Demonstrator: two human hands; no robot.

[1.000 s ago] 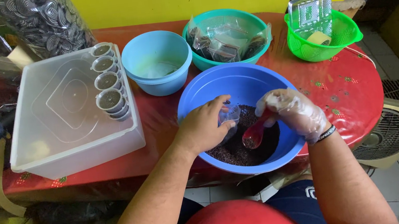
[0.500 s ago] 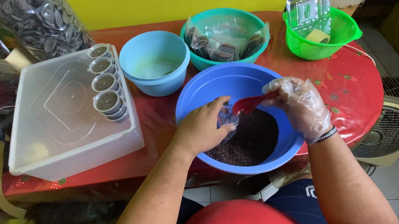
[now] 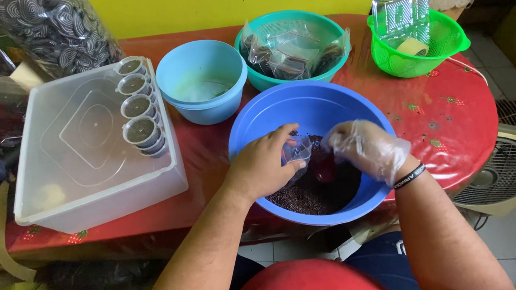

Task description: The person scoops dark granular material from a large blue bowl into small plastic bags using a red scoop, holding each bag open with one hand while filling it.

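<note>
Left hand: my bare left hand [image 3: 260, 164] pinches a small clear cup [image 3: 297, 151] over the blue bowl [image 3: 268, 120].
Right hand: my gloved right hand [image 3: 365, 149] grips a red scoop [image 3: 323, 164], just beside the cup.
Below: dark grains [image 3: 317, 190] in the bowl.

Lt-blue bowl [image 3: 202, 82], teal bowl w/ bags [image 3: 262, 78], green basket [image 3: 422, 57], 4 filled cups [image 3: 139, 117].

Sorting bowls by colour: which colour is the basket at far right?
Bright green basket, clearest in the head view.
</note>
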